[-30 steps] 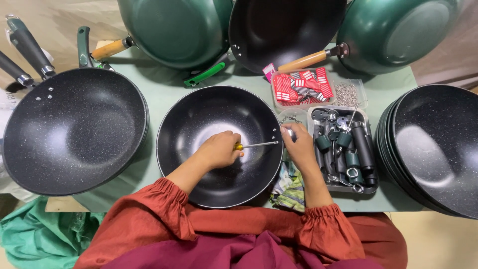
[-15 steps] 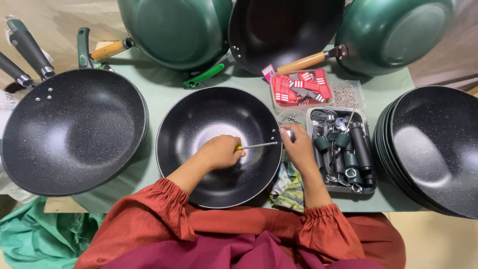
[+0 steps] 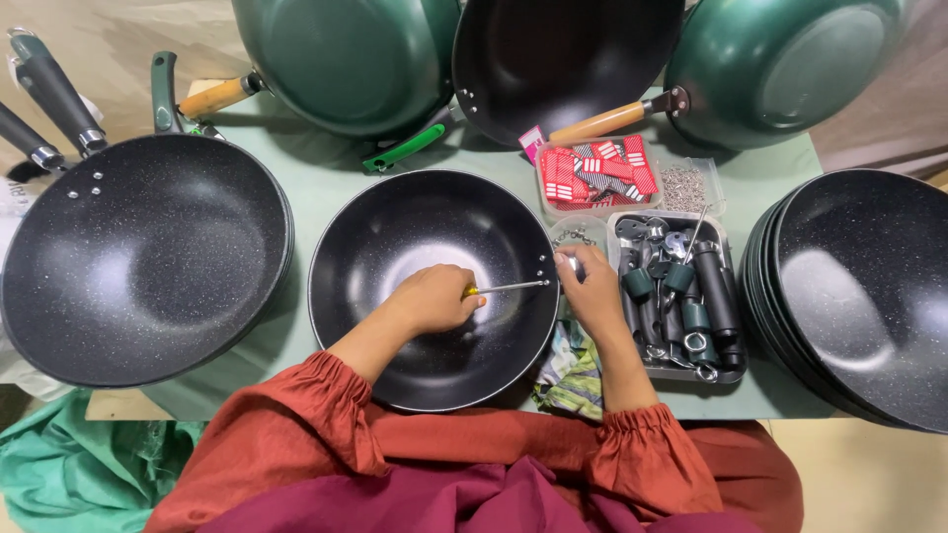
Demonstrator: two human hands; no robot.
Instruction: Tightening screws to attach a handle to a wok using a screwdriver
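The round black speckled non-stick wok [image 3: 434,286] lies on the green bench [image 3: 326,188], without handle. Inside it, the left hand [image 3: 434,298] has its fingers closed around a yellow-handled screwdriver [image 3: 504,288], tip at the right rim holes. Outside this rim, the right hand [image 3: 592,286] pinches something small. The fastening seems unfinished. Compared with earlier, nearly nothing moved.

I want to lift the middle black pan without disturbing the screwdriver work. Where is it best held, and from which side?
Probably the near rim of the black pan, from the person's side. No handle shows on it; the right hand is at the right rim, where the screwdriver in the left hand points. A pinch grip over the thin edge suits it.
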